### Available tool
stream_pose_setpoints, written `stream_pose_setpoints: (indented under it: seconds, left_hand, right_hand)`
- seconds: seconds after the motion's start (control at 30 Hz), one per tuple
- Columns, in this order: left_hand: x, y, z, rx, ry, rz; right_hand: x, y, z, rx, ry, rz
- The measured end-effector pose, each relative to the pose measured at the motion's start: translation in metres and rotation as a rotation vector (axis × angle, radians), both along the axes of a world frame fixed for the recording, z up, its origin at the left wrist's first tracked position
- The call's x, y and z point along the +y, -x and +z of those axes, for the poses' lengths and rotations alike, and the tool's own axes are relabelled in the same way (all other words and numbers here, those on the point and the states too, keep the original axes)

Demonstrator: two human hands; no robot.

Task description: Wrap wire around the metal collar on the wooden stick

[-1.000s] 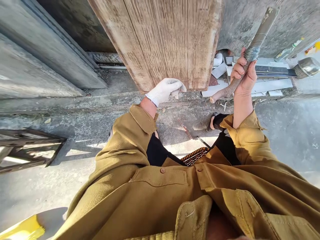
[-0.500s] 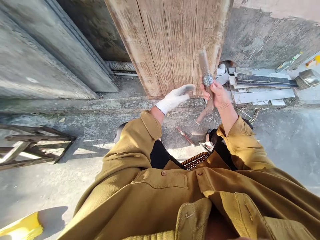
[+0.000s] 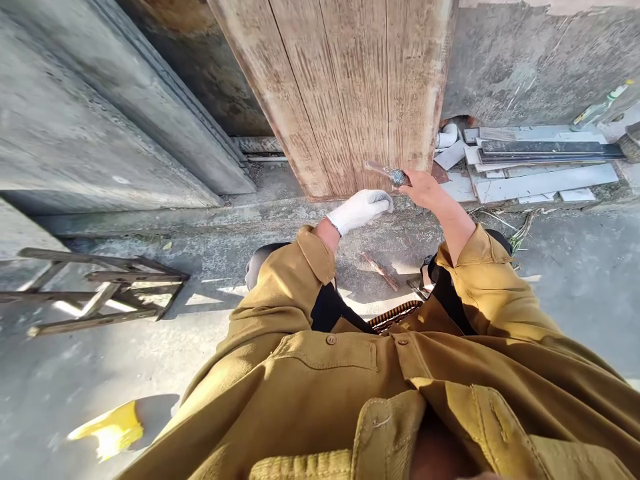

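Note:
My right hand (image 3: 419, 188), bare, is closed around a brown wooden stick (image 3: 377, 168). Shiny wire (image 3: 399, 178) is wound in a band about the stick, just beyond my fingers. The stick points left in front of the wooden boards, its far end blurred; the lower part is hidden by my hand. My left hand (image 3: 361, 209) wears a white glove with a grey palm. Its fingers are curled together just below the stick, apart from it, and whatever they may hold is hidden. On the ground below lies a thin reddish-brown stick (image 3: 381, 271).
A tall wooden panel (image 3: 350, 93) leans ahead of me. Stacked board strips (image 3: 547, 183) and a bottle (image 3: 600, 107) are at the right. A wooden frame (image 3: 107, 287) and a yellow object (image 3: 113, 430) lie at the left. Part of a woven seat (image 3: 395, 317) shows beneath me.
The stick has swung from nearly upright to pointing left, lower than before. My left hand's fingers have curled from stretched out. The view has shifted slightly leftward.

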State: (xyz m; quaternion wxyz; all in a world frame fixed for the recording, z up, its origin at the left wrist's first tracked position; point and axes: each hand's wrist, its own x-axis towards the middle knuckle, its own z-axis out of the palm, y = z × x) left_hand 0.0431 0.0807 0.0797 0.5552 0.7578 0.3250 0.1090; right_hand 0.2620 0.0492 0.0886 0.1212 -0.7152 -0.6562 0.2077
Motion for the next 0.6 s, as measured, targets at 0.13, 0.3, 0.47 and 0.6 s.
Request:
stream_pose_setpoints:
  seconds: [0.13,0.3,0.47,0.6]
  left_hand:
    - [0.006,0.004,-0.006,-0.034,0.184,-0.131]
    - [0.014,0.007,-0.023,-0.185,0.428,-0.212]
    - [0.010,0.002,-0.029,-0.275,0.449,-0.032]
    - [-0.001,-0.007,-0.035,-0.387,0.560,-0.095]
  right_hand:
    - [-0.006,-0.007,-0.005,-0.292,0.345,0.327]
    - [-0.015,-0.028,0.002,0.260,0.716,0.729]
    - [-0.027,-0.050,0.023,0.845,0.415,0.531]
    - [-0.032,-0.039,0.020,0.981,0.272,0.359]
